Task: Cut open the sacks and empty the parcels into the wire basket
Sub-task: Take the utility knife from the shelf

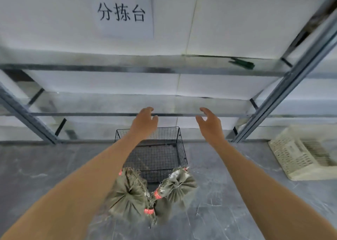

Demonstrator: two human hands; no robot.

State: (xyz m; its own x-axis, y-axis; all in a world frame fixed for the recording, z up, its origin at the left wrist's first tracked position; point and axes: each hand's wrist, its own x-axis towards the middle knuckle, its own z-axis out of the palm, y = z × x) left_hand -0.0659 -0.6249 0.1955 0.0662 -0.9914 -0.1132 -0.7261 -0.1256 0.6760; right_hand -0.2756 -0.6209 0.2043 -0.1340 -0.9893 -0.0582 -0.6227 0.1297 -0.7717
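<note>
A metal shelf rack point(145, 69) fills the upper half of the frame, with one paper sign point(124, 15) on the wall at upper left. Below it, at centre, one black wire basket point(181, 148) stands on the grey floor point(45, 167), with no parcels showing inside. One pale plastic crate point(300, 157) sits at the right edge. At lower centre, against the basket's near side, lie the olive sacks point(127, 194): two plainly, perhaps a third between them, with three red ties point(149, 211) counted, all tied. The left hand point(144, 119) and right hand point(209, 123) reach toward the shelves at mid-frame, fingers loose, grasping nothing. Cutting looks not yet begun. The next move calls for a blade, possibly the one blurred dark green object point(242, 64) on the shelf at upper right.
</note>
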